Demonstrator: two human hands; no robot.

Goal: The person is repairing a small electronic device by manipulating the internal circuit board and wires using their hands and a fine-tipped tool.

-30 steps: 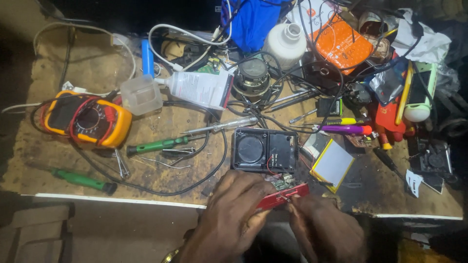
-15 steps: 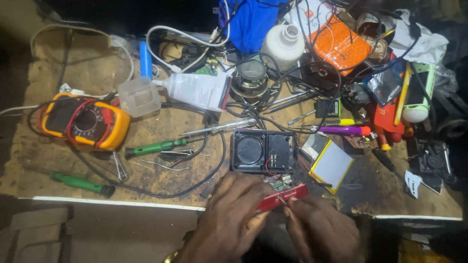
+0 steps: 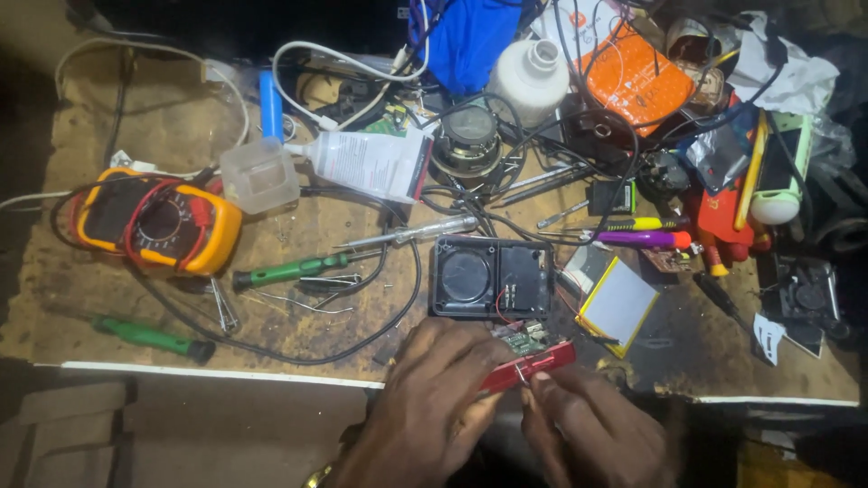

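The left hand (image 3: pixel 434 398) grips a red device shell (image 3: pixel 533 366) at the near edge of the worktop (image 3: pixel 127 352), fingers closed around it, with a small green circuit board (image 3: pixel 524 340) showing at its top. The right hand (image 3: pixel 588 425) pinches a thin metal tool (image 3: pixel 520 375) against the shell, fingers narrow. Just behind the shell lies an open black casing (image 3: pixel 493 278). Right of the casing rests a flat silver battery pack (image 3: pixel 619 303). Left of the casing lies a green-handled screwdriver (image 3: pixel 289 269), and farther left a yellow multimeter (image 3: pixel 158 221).
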